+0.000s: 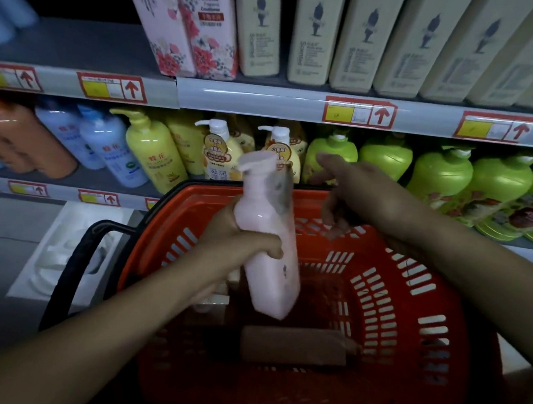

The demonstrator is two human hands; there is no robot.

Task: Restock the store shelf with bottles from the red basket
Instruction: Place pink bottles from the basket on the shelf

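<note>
My left hand (233, 240) grips a pink pump bottle (267, 249) around its middle and holds it tilted above the red basket (411, 293). My right hand (352, 192) hovers just right of the bottle's pump top, fingers spread, holding nothing. A brownish bottle (295, 347) lies on the basket's floor, and part of another pale item shows under my left wrist. The store shelf (266, 101) runs across the view behind the basket.
The upper shelf holds pink floral bottles (189, 36) and cream bottles (351, 42), with bare shelf to their left. The lower row has orange, blue, yellow bottles (154, 151) and green bottles (442, 177). A black basket handle (75, 266) and a white tray (60, 249) lie at left.
</note>
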